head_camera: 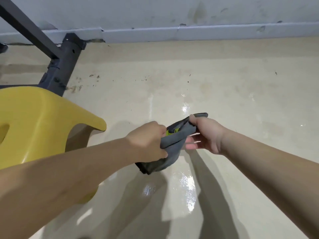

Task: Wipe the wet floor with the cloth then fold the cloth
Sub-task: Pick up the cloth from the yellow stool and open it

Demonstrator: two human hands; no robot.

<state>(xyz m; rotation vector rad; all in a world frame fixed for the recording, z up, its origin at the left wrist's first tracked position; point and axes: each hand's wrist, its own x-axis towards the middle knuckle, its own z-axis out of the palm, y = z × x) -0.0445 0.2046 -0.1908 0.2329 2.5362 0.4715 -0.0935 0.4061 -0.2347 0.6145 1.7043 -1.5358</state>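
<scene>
Step in hand: probably the folding, or bunching the cloth [170, 144] up between wipes; not certain from this view alone.
Floor [224, 87]: glossy wet streaks below and beyond the fingers, so the wiping looks unfinished or only just done.
Left hand [148, 140]: closed in a fist around the near, lower part of the cloth, knuckles up, fingers curled under and out of sight.
Right hand [205, 133]: thumb and forefinger pinched on the far upper edge of the cloth; remaining fingers [191, 141] loose and spread beneath it, not gripping.
Cloth, place: held in the air between the two hands, clear of the floor; one end poking out past the right thumb, the other hanging below the left fist.
Cloth, look: dark grey, soft and limp, gathered into thick uneven layers; a small yellow-green patch showing in the middle, just beside the left knuckles; lower bunch darker, possibly damp.
Next move, as a judgement: if folding, pull the pinched edge away from the left fist to flatten the layers, then match corners and bring one half over the other; if wet streaks remain, press the bunch down onto them first.
Nearby: yellow stool [43, 121] left of the left forearm; black metal frame [63, 66] beyond it by the wall [172, 11].
</scene>
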